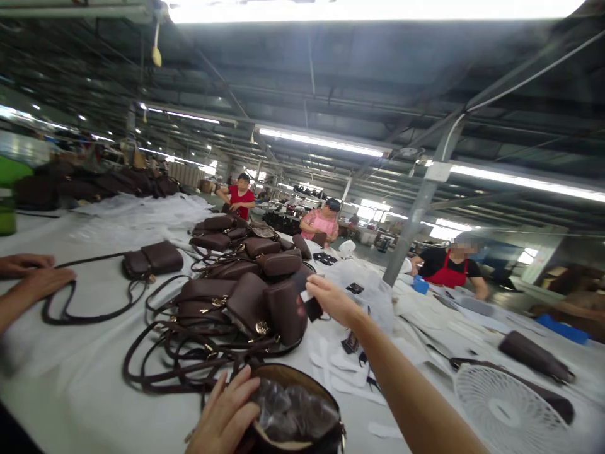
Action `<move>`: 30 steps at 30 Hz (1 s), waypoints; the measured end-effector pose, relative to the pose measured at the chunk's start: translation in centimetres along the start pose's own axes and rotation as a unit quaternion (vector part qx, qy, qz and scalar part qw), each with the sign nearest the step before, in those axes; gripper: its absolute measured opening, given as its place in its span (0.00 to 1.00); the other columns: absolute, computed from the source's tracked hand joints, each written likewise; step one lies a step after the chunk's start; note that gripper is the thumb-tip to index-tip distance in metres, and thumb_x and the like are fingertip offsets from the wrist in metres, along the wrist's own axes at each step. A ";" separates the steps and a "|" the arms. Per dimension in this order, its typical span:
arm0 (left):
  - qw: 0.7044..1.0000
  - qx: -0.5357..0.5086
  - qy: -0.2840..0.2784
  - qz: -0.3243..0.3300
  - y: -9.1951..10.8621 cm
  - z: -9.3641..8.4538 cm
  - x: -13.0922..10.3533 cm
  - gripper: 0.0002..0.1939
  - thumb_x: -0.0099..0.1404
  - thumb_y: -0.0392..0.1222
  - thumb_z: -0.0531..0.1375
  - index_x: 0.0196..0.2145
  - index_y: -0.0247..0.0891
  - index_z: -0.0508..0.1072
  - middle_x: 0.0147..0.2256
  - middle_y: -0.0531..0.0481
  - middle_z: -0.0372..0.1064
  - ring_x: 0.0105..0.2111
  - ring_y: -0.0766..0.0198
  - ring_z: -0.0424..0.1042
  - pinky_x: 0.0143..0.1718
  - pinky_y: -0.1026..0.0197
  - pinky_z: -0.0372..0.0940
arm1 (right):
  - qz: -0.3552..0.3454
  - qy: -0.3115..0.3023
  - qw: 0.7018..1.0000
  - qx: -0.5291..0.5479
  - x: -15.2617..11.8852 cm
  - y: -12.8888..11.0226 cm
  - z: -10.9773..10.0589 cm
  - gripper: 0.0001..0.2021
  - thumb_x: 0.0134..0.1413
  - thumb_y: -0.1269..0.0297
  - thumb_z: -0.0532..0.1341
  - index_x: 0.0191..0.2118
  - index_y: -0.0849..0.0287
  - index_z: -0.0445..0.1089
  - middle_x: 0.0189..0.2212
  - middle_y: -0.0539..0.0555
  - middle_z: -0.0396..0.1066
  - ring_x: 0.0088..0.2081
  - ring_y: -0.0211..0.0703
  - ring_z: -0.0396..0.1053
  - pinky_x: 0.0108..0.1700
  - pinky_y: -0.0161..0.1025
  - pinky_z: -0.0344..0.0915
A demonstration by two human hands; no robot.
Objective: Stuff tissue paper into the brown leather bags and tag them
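In front of me stands an unzipped dark brown handbag (334,403), stuffed with crumpled clear plastic. My left hand (227,413) holds its left rim, fingers laid over the edge. Out over the table, my right hand (326,299) is closed on a black tag (313,309) with a small white patch. Just left of the tag lies a large pile of brown handbags (246,302) with gold fittings and tangled straps. Loose black tags (350,342) rest on white sheets to the right of the pile.
A co-worker's hands (40,284) touch the strap of a separate brown bag (154,258) at left. A white plastic basket (503,410) sits at the right front. A metal post (416,227) rises beside the table. Several people work farther back.
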State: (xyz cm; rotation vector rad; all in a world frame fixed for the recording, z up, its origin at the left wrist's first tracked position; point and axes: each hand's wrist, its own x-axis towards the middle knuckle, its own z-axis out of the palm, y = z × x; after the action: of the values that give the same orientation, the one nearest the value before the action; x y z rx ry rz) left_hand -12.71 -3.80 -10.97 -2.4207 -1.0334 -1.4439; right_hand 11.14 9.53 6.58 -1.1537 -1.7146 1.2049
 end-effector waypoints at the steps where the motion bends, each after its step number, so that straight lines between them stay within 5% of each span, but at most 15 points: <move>1: 1.000 0.007 0.002 -0.001 0.3 0.2 0.5 0.18 0.64 0.32 0.50 0.49 0.46 0.67 0.54 0.45 0.69 0.61 0.54 0.60 0.63 0.43 0.52 | 0.028 -0.023 0.999 0.007 -2.2 0.4 0.1 0.09 0.55 0.56 0.55 0.36 0.55 0.58 0.24 0.46 0.71 0.25 0.42 0.73 0.27 0.36 0.66; 6: 0.998 0.056 -0.011 0.002 1.7 -0.2 2.0 0.29 0.62 0.25 0.47 0.59 0.43 0.61 0.58 0.43 0.63 0.63 0.53 0.55 0.64 0.38 0.44 | 0.104 0.066 0.991 0.059 -11.5 -0.2 0.0 0.15 0.52 0.52 0.59 0.40 0.57 0.60 0.30 0.52 0.75 0.33 0.47 0.76 0.30 0.38 0.68; 9: 0.994 0.103 0.006 0.028 2.1 -0.9 2.1 0.30 0.60 0.23 0.47 0.59 0.41 0.63 0.59 0.42 0.61 0.63 0.51 0.53 0.64 0.39 0.43 | 0.088 0.132 0.981 0.116 -14.3 -1.8 0.6 0.17 0.50 0.53 0.62 0.41 0.58 0.61 0.33 0.55 0.75 0.35 0.48 0.76 0.29 0.37 0.67; 13: 0.988 0.128 0.088 0.019 3.9 -1.9 0.9 0.26 0.62 0.24 0.50 0.54 0.42 0.68 0.53 0.44 0.68 0.53 0.56 0.65 0.58 0.53 0.55 | 0.062 0.167 0.968 0.175 -16.1 -2.8 3.0 0.19 0.48 0.53 0.64 0.42 0.58 0.62 0.36 0.57 0.75 0.38 0.49 0.75 0.31 0.39 0.69; 16: 0.995 -0.003 0.099 -0.001 6.4 -2.3 -0.2 0.21 0.64 0.26 0.50 0.49 0.41 0.71 0.44 0.44 0.72 0.44 0.60 0.69 0.48 0.61 0.63 | 0.033 0.173 0.966 0.191 -17.2 -2.3 5.4 0.22 0.47 0.50 0.65 0.42 0.58 0.62 0.37 0.56 0.75 0.40 0.50 0.75 0.34 0.41 0.70; 18: 0.985 -0.158 0.052 -0.049 8.3 -2.3 -0.5 0.16 0.66 0.30 0.51 0.45 0.41 0.72 0.42 0.44 0.72 0.42 0.60 0.70 0.45 0.62 0.64 | 0.012 0.177 0.965 0.194 -17.8 -1.6 6.9 0.23 0.48 0.48 0.65 0.44 0.58 0.63 0.38 0.56 0.75 0.40 0.50 0.74 0.35 0.41 0.71; 20: 0.928 -0.336 -0.021 -0.160 9.9 -2.0 -0.5 0.12 0.68 0.39 0.51 0.45 0.40 0.72 0.43 0.42 0.71 0.43 0.58 0.70 0.45 0.59 0.64 | -0.006 0.187 0.962 0.197 -18.2 -1.0 8.2 0.24 0.50 0.48 0.64 0.47 0.58 0.63 0.39 0.55 0.75 0.40 0.49 0.74 0.36 0.41 0.71; 22: 0.816 -0.505 -0.075 -0.270 11.2 -1.4 -0.3 0.19 0.66 0.51 0.54 0.50 0.40 0.69 0.44 0.42 0.71 0.45 0.56 0.69 0.46 0.58 0.64 | -0.022 0.199 0.959 0.200 -18.6 -0.6 9.4 0.25 0.51 0.48 0.64 0.50 0.57 0.63 0.39 0.55 0.75 0.40 0.48 0.74 0.37 0.40 0.71; 25: 0.662 -0.661 -0.129 -0.329 12.6 -1.0 -0.2 0.32 0.55 0.62 0.61 0.50 0.38 0.68 0.33 0.47 0.71 0.35 0.60 0.70 0.35 0.62 0.62 | -0.033 0.201 0.956 0.212 -19.6 -0.2 10.9 0.24 0.52 0.49 0.64 0.50 0.56 0.63 0.40 0.55 0.75 0.40 0.47 0.74 0.38 0.40 0.71; 27: 0.625 -0.668 -0.186 -0.358 13.0 -1.4 -0.5 0.26 0.52 0.60 0.64 0.39 0.35 0.72 0.21 0.54 0.63 0.23 0.69 0.61 0.25 0.67 0.53 | -0.027 0.202 0.952 0.230 -20.7 0.6 11.2 0.24 0.51 0.49 0.64 0.49 0.56 0.63 0.40 0.56 0.76 0.40 0.48 0.74 0.38 0.41 0.72; 30: 0.645 -0.598 -0.228 -0.417 12.4 -3.2 -1.6 0.18 0.56 0.56 0.60 0.26 0.35 0.69 0.16 0.59 0.52 0.17 0.72 0.49 0.20 0.67 0.43 | 0.000 0.214 0.945 0.249 -22.6 3.3 10.5 0.26 0.49 0.47 0.65 0.48 0.57 0.62 0.39 0.58 0.76 0.40 0.51 0.75 0.39 0.44 0.72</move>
State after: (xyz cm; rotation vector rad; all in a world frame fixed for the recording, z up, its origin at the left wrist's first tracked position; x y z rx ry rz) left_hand -7.85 -15.35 -7.85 -3.5663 -1.9316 -2.4404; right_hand 9.87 -14.38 -1.15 -1.0045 -1.0086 1.1899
